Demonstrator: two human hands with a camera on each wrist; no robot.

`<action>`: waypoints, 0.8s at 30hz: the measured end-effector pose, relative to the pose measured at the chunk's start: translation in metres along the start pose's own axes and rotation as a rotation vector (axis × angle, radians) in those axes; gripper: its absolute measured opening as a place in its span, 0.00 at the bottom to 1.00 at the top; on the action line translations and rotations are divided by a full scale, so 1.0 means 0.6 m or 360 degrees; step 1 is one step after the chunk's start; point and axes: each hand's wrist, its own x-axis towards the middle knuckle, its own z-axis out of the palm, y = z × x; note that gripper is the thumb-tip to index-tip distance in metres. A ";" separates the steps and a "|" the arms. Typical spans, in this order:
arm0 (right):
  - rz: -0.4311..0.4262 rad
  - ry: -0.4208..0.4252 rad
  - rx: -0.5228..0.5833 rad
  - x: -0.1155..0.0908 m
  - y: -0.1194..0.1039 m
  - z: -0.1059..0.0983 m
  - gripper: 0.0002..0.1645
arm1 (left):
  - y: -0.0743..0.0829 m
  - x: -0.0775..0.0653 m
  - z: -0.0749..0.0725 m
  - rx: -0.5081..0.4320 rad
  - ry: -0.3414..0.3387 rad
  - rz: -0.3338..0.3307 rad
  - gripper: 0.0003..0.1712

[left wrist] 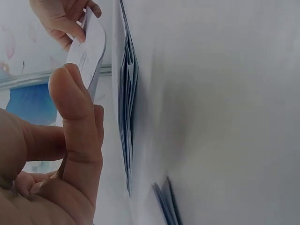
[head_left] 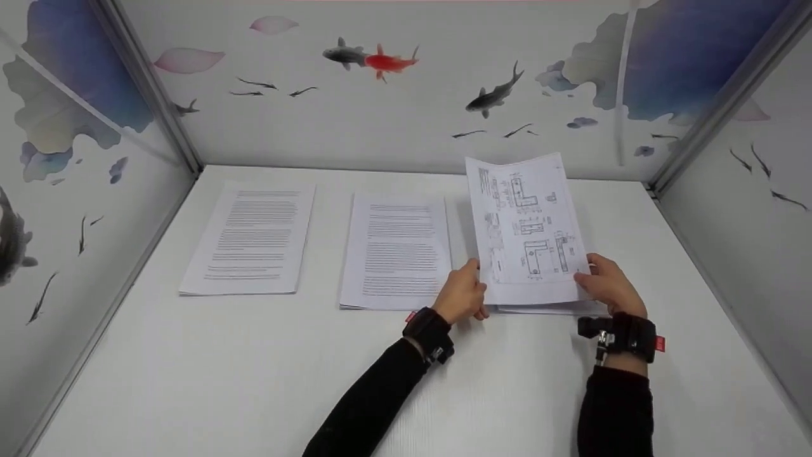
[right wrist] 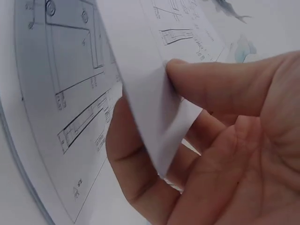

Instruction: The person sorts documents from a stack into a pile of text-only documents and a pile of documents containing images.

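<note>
My right hand (head_left: 614,287) pinches the lower right corner of a printed technical drawing (head_left: 530,231), thumb in front and fingers behind. In the right wrist view the white corner of this drawing (right wrist: 145,89) bends between thumb and fingers. At the lower left edge of the drawing, my left hand (head_left: 462,293) holds it with thumb and fingers close together; its fingers (left wrist: 77,126) partly cover the paper in the left wrist view. The drawing is raised and tilted above a stack of drawings (head_left: 552,309), mostly hidden under it. Similar line drawings show on the stack's top sheet (right wrist: 51,122).
Two stacks of text pages lie to the left: a middle stack (head_left: 399,254) close beside my left hand and a far left stack (head_left: 254,241). The white table (head_left: 254,374) is bordered by panels printed with fish and petals, with a back wall (head_left: 393,120) behind.
</note>
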 end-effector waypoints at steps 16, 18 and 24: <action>0.0166 0.0114 0.0060 0.004 0.039 0.001 0.36 | 0.011 0.030 0.045 0.0135 -0.0001 0.0034 0.13; 0.0154 0.0125 0.0026 0.005 0.040 -0.001 0.35 | 0.011 0.033 0.045 0.0186 0.0003 0.0038 0.12; 0.0192 0.0128 -0.0046 0.005 0.050 -0.005 0.38 | 0.011 0.040 0.047 0.0463 -0.0005 0.0004 0.08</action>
